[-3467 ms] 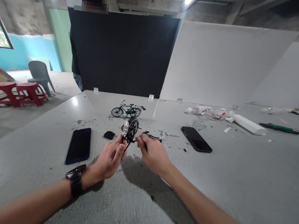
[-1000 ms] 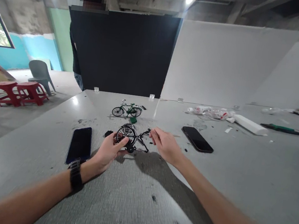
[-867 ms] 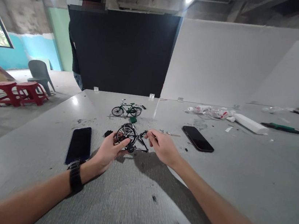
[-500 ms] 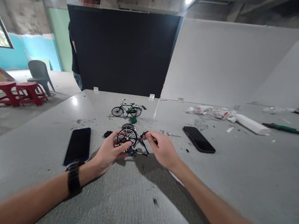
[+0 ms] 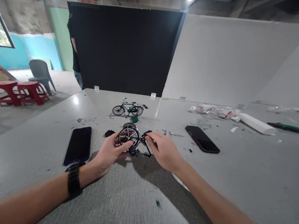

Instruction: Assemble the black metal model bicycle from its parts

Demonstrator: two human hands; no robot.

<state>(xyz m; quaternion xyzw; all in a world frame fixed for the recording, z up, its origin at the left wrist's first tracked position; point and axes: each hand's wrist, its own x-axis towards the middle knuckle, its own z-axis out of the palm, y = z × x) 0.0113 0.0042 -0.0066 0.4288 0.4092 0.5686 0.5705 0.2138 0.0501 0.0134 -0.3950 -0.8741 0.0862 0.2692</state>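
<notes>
Just above the table, my left hand (image 5: 111, 153) grips a black model bicycle (image 5: 129, 137) by its wheel end, thumb near the pedal area. My right hand (image 5: 162, 148) pinches the other end of the same frame; what exactly lies between its fingertips is too small to make out. A second wheel shows behind the held one. Beyond stands a finished-looking green model bicycle (image 5: 128, 108), upright, with a small green piece (image 5: 134, 119) in front of it. A small black part (image 5: 109, 133) lies beside my left fingers. Small silvery parts (image 5: 167, 132) lie behind my right hand.
A blue-edged phone (image 5: 78, 146) lies left, a dark phone (image 5: 202, 139) right. Farther right are clear plastic wrapping (image 5: 215, 111), a white roll (image 5: 257, 124) and a green-black pen-like tool (image 5: 289, 128). Black and white panels close the back; a person stands behind the black panel (image 5: 124, 50).
The view has shifted slightly. Both hands keep their hold on the model bicycle, with only a small movement of my right fingers at the frame.
</notes>
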